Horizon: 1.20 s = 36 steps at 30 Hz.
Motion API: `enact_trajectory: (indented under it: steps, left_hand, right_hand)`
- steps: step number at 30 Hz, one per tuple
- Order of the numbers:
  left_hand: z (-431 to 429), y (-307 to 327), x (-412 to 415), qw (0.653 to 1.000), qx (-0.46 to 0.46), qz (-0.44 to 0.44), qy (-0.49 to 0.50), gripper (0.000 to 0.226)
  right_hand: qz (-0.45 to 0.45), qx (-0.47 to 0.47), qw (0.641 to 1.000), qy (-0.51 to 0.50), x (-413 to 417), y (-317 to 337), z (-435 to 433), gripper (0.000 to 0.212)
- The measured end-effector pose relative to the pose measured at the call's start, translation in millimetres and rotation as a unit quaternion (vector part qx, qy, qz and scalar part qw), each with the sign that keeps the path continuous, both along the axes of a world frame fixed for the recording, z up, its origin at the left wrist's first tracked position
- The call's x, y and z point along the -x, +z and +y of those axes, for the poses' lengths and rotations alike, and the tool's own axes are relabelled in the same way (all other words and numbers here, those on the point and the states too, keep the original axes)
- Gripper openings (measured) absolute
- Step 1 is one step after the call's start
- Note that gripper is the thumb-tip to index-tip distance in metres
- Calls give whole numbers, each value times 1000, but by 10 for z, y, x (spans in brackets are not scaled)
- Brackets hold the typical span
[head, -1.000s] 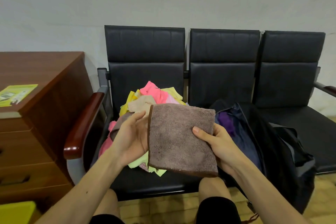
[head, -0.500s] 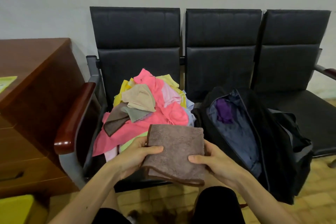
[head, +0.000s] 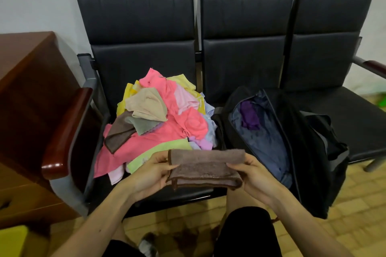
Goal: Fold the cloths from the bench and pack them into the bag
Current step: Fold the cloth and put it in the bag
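I hold a folded brown cloth (head: 205, 168) flat in front of me, above the bench's front edge. My left hand (head: 151, 175) pinches its left end and my right hand (head: 253, 175) pinches its right end. A heap of loose cloths (head: 165, 119) in pink, yellow, beige, green and lilac lies on the left seat of the black bench (head: 135, 27). The open black bag (head: 292, 152) stands on the middle seat to the right of the heap, with a purple cloth (head: 249, 118) inside on its blue lining.
A brown wooden desk (head: 27, 81) stands at the left, beside the bench's dark red armrest (head: 66, 131). The right seat (head: 353, 123) is bare black padding. A yellow object (head: 12, 240) sits at the bottom left on the tiled floor.
The brown cloth has been folded down from an upright sheet into a narrower, flatter band. Both hands sank lower with it, and the camera tilted downward.
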<state>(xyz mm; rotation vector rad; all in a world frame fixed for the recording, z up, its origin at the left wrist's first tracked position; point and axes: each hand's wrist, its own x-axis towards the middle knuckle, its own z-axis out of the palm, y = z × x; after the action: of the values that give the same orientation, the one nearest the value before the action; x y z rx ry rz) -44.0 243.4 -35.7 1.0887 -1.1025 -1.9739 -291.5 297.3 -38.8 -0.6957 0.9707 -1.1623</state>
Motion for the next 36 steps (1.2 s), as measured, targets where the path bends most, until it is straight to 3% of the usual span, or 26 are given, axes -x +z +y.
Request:
enact_trajectory:
  steps: [5, 8, 12, 16, 22, 25, 30, 36]
  left_hand:
    - [-55, -86, 19, 1000, 7, 16, -14, 51]
    - [-80, -141, 9, 1000, 15, 21, -8, 48]
    - [-87, -164, 15, 999, 44, -2, -2, 43]
    - [-92, -110, -9, 997, 61, 17, -45, 24]
    - [-86, 16, 42, 991, 76, -56, -96, 37]
    - [-128, 26, 173, 996, 76, -42, -6, 62]
    - [-137, -61, 416, 991, -27, 97, 92, 70]
    - [-6, -251, 806, 999, -39, -8, 22, 57]
  right_hand:
    - [65, 20, 997, 30, 99, -57, 11, 31]
    - [56, 14, 995, 76, 151, -69, 17, 14]
    - [114, -19, 991, 71, 97, -127, 24, 42]
    - [238, 6, 961, 139, -30, -133, 66, 51]
    - [245, -17, 945, 216, -133, -92, 104, 68]
    - [211, 3, 960, 185, -148, -158, 111, 62]
    - [200, 22, 978, 48, -104, -184, 106, 54]
    - [201, -5, 979, -33, 70, -377, 145, 53]
